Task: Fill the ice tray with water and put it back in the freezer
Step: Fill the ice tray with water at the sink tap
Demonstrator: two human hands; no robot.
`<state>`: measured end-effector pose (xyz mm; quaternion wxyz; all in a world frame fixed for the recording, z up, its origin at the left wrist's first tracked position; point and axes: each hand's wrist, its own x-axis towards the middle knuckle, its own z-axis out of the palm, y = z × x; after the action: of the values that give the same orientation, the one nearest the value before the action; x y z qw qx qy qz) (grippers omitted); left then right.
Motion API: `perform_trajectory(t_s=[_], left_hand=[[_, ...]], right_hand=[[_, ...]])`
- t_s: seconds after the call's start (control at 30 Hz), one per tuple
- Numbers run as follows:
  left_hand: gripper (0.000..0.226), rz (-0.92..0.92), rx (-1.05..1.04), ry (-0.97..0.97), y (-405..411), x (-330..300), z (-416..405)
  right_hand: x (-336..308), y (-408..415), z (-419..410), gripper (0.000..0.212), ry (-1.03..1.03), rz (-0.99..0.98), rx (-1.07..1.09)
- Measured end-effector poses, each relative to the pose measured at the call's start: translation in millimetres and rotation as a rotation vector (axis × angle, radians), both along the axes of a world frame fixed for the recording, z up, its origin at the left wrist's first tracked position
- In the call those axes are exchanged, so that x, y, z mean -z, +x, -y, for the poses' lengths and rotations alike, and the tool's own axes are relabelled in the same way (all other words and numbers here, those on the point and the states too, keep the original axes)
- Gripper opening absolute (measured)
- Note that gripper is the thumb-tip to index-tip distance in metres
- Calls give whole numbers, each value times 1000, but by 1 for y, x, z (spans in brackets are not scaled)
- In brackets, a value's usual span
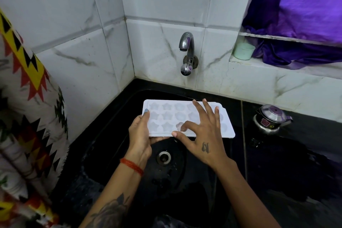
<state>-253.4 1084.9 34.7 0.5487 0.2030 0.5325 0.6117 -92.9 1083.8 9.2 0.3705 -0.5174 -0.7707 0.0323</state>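
Observation:
A white ice tray (167, 114) with star-shaped cups is held level over the black sink (111, 135). My left hand (139, 135) grips its near left corner, thumb on top and fingers underneath. My right hand (200, 131) lies spread over the tray's right half, with the index finger bent into one cup and the thumb at the near edge. The chrome tap (187, 50) juts from the tiled wall above and behind the tray; no water runs from it.
The sink drain (164, 157) sits below the tray. A small steel kettle (271, 118) stands on the black counter at the right. On the window ledge are a pale green cup (243, 51) and purple cloth (303, 15). A patterned curtain (27, 116) hangs at the left.

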Motion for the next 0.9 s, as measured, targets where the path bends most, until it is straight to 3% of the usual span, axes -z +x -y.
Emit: perform_trajectory(t_s=[0.43, 0.9], left_hand=[[20, -1, -2, -10, 2, -1, 0], [19, -10, -3, 4, 5, 1, -1]], right_hand=[[1, 1, 1, 36, -90, -71, -9], [-7, -16, 1, 38, -39, -136, -53]])
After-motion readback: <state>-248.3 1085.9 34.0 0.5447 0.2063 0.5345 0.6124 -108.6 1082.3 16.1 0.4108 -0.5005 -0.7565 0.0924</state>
